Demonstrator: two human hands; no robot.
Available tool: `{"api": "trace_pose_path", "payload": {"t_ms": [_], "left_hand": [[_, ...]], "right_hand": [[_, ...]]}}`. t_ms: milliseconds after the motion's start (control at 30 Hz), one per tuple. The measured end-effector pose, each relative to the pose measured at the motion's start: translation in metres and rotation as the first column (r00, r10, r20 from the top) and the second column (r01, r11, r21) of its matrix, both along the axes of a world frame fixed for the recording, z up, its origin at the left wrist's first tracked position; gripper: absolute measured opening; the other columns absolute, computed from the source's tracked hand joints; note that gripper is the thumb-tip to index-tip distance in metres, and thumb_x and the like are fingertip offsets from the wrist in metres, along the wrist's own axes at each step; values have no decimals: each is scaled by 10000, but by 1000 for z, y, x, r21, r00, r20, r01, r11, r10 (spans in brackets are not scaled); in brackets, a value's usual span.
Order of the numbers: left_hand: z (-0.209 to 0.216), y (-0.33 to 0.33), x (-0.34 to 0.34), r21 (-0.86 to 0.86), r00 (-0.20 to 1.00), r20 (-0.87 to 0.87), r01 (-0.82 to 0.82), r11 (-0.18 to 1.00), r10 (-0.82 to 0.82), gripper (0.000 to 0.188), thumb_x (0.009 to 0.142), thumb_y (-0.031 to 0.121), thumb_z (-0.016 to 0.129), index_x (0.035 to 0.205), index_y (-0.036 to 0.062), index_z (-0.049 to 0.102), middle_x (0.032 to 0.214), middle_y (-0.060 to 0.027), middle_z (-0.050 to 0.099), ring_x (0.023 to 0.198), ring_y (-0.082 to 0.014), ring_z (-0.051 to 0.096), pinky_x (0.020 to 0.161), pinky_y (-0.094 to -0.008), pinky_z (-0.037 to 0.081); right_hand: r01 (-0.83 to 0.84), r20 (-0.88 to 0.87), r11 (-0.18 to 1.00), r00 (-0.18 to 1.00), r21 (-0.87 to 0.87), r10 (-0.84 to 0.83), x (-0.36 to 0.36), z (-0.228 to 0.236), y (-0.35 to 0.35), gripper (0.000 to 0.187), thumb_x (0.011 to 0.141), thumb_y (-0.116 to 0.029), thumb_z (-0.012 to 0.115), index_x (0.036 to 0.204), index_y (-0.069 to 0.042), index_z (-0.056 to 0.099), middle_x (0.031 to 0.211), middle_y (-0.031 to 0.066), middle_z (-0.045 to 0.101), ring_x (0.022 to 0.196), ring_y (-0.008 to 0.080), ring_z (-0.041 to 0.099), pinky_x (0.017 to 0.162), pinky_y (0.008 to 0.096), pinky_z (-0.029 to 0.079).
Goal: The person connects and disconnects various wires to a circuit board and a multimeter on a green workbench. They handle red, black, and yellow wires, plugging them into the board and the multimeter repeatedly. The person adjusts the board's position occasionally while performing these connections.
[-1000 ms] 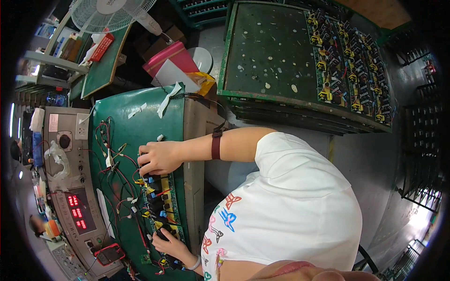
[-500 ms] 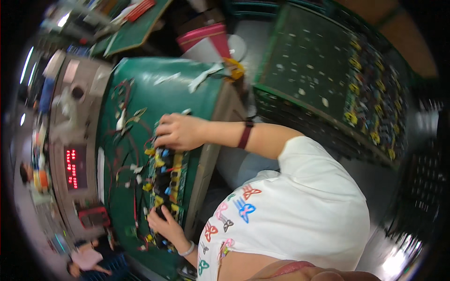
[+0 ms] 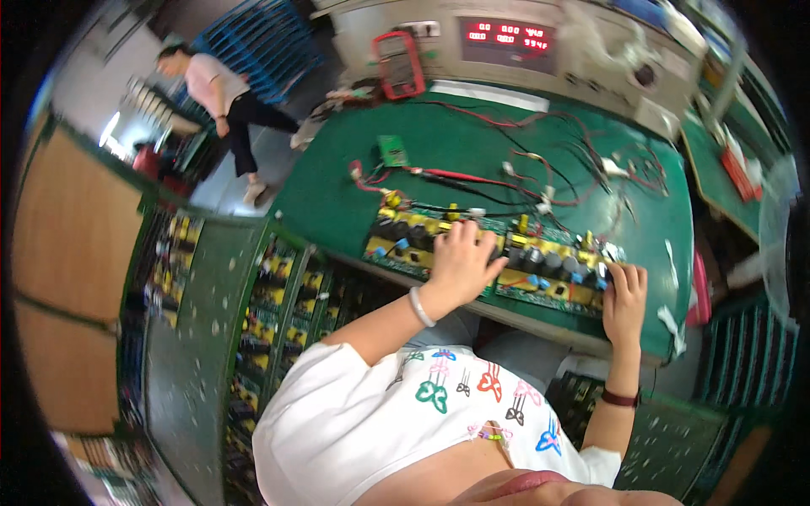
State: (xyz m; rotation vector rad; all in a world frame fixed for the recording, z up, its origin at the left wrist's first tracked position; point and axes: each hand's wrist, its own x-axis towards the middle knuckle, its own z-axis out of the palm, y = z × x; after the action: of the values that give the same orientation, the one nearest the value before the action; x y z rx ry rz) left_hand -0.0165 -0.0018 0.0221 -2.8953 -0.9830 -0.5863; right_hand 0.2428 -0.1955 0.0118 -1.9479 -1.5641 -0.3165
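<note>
Two long green circuit boards with yellow, black and blue components lie end to end near the front edge of the green-topped bench. My left hand (image 3: 462,263) rests over the inner end of the left circuit board (image 3: 405,236), its fingers spread and its thumb near the gap between the boards. My right hand (image 3: 625,302) closes round the outer end of the right circuit board (image 3: 548,277); the fingertips are partly hidden behind that end. Behind the boards lie red and black test leads (image 3: 472,178) and a small green board (image 3: 392,151).
On the green bench (image 3: 337,194), loose wires spread toward the back right. A red-framed meter (image 3: 398,65) and an instrument with a red digital display (image 3: 508,38) stand at the back. Racks of boards (image 3: 274,282) flank me at left. A person (image 3: 221,97) is beyond the bench.
The view has swung round, so the bench that stood at left now lies upright ahead of me. Both my hands are still at the circuit boards.
</note>
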Motion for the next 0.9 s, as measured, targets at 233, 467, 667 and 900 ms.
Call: {"api": "trace_pose_path", "payload": {"t_ms": [233,467,667,900], "left_hand": [[-12,-5,1,27,994,99,-48,999,45,371,847,442,688,1015,122,609,1070,-126,530,1050,-301,494,771,-468,415],[-21,-6,3,11,989,130,-79,997,77,437,802,448,732,1054,103,639,1127,-125,557,1135,-352,495,787,-476,447],[-23,-3,6,-40,992,93,-80,996,84,469,850,487,696,1095,90,645,1149,-143,558,1150,-358,490,819,-490,438],[-3,0,-7,44,968,239,-89,995,76,471,867,500,670,1078,81,623,1138,-150,538,1094,-332,486,811,-507,442]], "right_hand": [[-245,153,943,947,-226,283,18,32,5,455,848,-151,562,1291,-44,557,990,158,542,940,375,521,830,460,418],[-321,231,824,855,-466,464,52,26,23,525,834,-228,670,1305,-43,532,955,153,545,891,365,553,736,465,464],[-361,189,775,836,-519,516,54,30,29,545,780,-112,699,1285,-23,515,1025,176,598,937,401,582,745,494,481],[-380,33,764,886,-520,463,45,46,29,405,864,-132,619,1234,6,531,1036,237,635,977,459,596,796,495,482]]}}
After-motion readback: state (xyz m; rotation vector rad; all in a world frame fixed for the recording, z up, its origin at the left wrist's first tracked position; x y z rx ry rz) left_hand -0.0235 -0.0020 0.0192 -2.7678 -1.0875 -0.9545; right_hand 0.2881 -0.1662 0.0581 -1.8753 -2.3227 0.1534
